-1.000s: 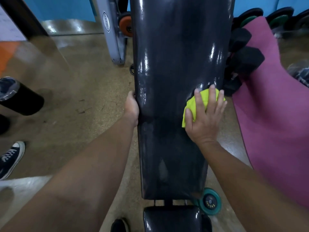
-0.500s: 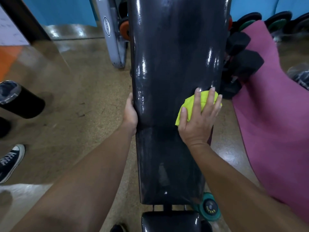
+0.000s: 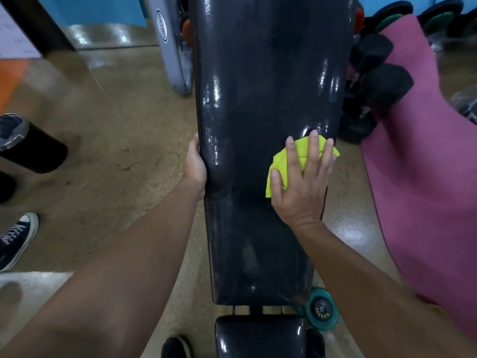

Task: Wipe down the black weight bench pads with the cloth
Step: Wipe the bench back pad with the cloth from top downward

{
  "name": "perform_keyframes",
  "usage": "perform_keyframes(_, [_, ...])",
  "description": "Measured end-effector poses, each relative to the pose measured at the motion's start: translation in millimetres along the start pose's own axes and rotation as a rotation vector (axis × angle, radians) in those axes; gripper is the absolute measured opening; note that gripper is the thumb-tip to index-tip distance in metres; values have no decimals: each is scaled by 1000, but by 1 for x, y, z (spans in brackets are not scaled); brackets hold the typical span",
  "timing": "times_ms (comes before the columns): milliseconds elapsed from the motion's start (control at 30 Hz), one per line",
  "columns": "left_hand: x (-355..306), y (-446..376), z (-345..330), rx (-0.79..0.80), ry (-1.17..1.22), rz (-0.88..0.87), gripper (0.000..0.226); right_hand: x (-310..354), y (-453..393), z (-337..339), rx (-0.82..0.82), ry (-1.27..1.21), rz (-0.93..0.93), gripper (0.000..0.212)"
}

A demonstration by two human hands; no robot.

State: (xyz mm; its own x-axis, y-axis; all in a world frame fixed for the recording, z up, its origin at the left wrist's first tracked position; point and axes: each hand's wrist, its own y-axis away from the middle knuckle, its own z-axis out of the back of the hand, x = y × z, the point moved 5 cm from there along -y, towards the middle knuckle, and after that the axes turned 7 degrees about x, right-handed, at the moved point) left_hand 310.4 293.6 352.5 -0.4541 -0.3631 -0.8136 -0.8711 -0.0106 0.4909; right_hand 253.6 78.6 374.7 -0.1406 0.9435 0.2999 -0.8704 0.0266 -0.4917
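A long glossy black bench back pad [image 3: 258,99] runs up the middle of the view. A smaller black seat pad [image 3: 258,337] sits below it, across a narrow gap. My right hand [image 3: 302,184] lies flat with spread fingers on a yellow-green cloth [image 3: 280,166], pressing it onto the right side of the back pad. My left hand [image 3: 195,166] grips the pad's left edge, its fingers curled underneath and hidden.
A pink mat [image 3: 426,151] lies on the floor to the right. Black dumbbells [image 3: 379,81] crowd beside the bench's right edge. A teal wheel [image 3: 321,312] sits low right, a grey machine frame [image 3: 170,47] upper left. A black cylinder [image 3: 28,146] and another person's sneaker [image 3: 15,239] are at left.
My right hand has slid the cloth a little to the left and back across the pad's right side. My left hand has kept its hold on the left edge.
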Motion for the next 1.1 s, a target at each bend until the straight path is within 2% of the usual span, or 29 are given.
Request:
perform_keyframes(100, [-1, 1, 1, -12, 0, 5, 59, -17, 3, 3, 8, -7, 27, 59])
perform_keyframes(300, [-1, 1, 0, -19, 16, -5, 57, -2, -10, 3, -8, -23, -107, 61])
perform_keyframes(467, [-1, 1, 2, -53, 16, 0, 56, -10, -1, 1, 7, 14, 2, 60])
perform_keyframes(600, [1, -1, -1, -52, 9, 11, 55, -5, -2, 0, -12, 3, -79, 59])
perform_keyframes(800, [0, 3, -3, -70, -16, 41, 58, -11, 1, 1, 18, -9, -2, 61])
perform_keyframes(1100, [-2, 4, -4, -82, -20, 13, 53, -9, 1, 2, 31, 8, -16, 61])
